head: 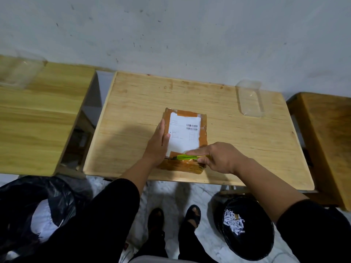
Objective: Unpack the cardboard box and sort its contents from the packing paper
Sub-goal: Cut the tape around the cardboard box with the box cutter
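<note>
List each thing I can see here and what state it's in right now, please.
Cardboard box: taped shut, lying flat on the table.
Knife: at the box's near edge.
Left hand: pressing on the box.
Right hand: gripping the knife.
Clear tray: empty.
Bin: holds shredded paper.

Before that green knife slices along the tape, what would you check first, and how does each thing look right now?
1. Cardboard box steadied: ok, left hand lies flat on its left side.
2. Green utility knife gripped: ok, right hand holds it.
3. Blade at the near taped edge: ok, tip meets the tape.
4. Left hand out of the cut line: not ok, it sits close to the blade tip.
5. Blade depth: cannot tell.
6. Lined bin ready for paper: ok, beside the table.
</note>
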The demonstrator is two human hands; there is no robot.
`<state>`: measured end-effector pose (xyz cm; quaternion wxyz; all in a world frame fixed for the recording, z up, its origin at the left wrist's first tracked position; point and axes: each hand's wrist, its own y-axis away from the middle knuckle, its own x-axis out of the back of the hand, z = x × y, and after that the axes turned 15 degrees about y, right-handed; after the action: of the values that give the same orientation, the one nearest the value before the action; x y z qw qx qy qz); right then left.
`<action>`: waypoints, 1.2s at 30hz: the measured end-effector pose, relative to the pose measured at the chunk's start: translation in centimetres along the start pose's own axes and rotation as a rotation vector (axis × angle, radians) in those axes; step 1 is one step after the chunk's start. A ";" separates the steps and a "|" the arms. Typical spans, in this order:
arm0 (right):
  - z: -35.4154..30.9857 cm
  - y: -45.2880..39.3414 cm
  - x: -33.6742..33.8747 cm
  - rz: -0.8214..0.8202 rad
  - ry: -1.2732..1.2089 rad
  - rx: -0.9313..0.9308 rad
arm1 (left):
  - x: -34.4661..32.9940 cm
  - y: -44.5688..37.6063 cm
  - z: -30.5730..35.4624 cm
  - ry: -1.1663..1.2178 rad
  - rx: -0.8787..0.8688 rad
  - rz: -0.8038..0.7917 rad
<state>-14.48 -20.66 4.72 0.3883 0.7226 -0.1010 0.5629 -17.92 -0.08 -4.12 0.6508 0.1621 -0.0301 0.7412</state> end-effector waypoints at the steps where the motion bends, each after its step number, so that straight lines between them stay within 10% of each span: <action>1: 0.3 0.4 0.2 -0.010 0.021 -0.002 | 0.0 0.0 0.0 -0.003 0.001 0.002; 13: 3.4 4.7 -0.2 -0.080 0.029 -0.104 | -0.3 0.0 0.0 -0.038 0.010 0.027; 22: 1.4 4.5 -3.9 0.303 -1.250 -0.517 | -0.5 0.2 0.1 -0.045 0.006 0.048; 36: -3.5 1.3 -6.8 0.446 -1.599 -0.664 | -0.6 0.3 0.2 -0.074 0.004 0.055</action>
<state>-20.09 -21.16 -0.52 0.2725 0.7131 -0.6374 -0.1048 -18.12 -0.75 -4.01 0.6284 0.1898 -0.0571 0.7522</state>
